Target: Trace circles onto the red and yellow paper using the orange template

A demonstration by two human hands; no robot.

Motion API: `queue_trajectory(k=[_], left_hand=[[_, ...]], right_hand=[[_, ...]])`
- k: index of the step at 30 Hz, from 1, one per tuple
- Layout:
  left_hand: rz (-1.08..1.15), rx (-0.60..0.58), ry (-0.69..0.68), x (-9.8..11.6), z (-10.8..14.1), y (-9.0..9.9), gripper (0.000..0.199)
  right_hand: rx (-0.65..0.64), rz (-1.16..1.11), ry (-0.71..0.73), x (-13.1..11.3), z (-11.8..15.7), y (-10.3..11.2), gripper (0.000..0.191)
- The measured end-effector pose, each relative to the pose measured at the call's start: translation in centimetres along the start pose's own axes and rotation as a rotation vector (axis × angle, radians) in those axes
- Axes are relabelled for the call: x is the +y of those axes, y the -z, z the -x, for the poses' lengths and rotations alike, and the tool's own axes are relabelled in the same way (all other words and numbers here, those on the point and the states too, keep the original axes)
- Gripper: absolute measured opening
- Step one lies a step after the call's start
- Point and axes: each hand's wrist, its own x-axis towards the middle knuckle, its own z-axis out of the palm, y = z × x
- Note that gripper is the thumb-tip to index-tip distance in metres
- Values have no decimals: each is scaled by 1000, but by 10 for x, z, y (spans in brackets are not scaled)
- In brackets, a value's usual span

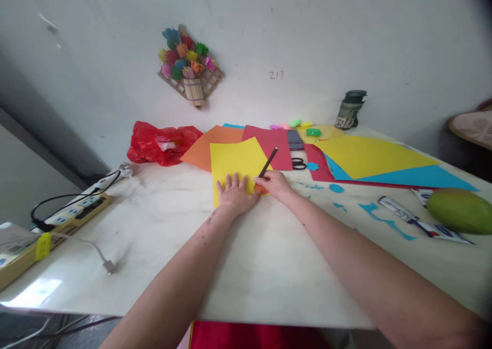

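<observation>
Fingers of the right hand [275, 184] are closed around a dark pen [269, 162], pinching it near its lower end; the writing tip is hidden by the grip. Its long axis slants, the upper end leaning away from the person and to the right, the lower end running down toward a small orange piece [261, 189]. That piece lies on the lower right part of a yellow sheet [236, 157], between the two hands, just left of and below the right hand's fingers. Of the two, the right hand holds the pen; the left hand [236, 198] lies palm down on the sheet's near part, fingers spread wide and holding nothing, its thumb pointing right and seemingly touching the orange piece's near edge.

Beneath and behind the yellow sheet are a larger orange sheet [202, 146] to the left and a red sheet [267, 141] to the right. Scissors [299, 163] with black handles sit just beyond the red sheet's right edge. Farther right, a blue disc [336, 188] and blue scraps [384, 218] are scattered on the counter [154, 231], with a green fruit [461, 210] near the tubes [397, 209]. A red plastic bag [154, 144] rests at the back left, and a power strip [82, 210] runs along the left side.
</observation>
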Motion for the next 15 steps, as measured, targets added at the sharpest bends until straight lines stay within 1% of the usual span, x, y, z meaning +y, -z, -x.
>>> queue_trajectory(k=[11,15], left_hand=[[12,5,-5,0,0,-2,79],[22,8,-6,-1,0,-2,79]], right_hand=[[23,2,-20,3,-2,-1,29],[50,0,-19,4,-2,-1,29]])
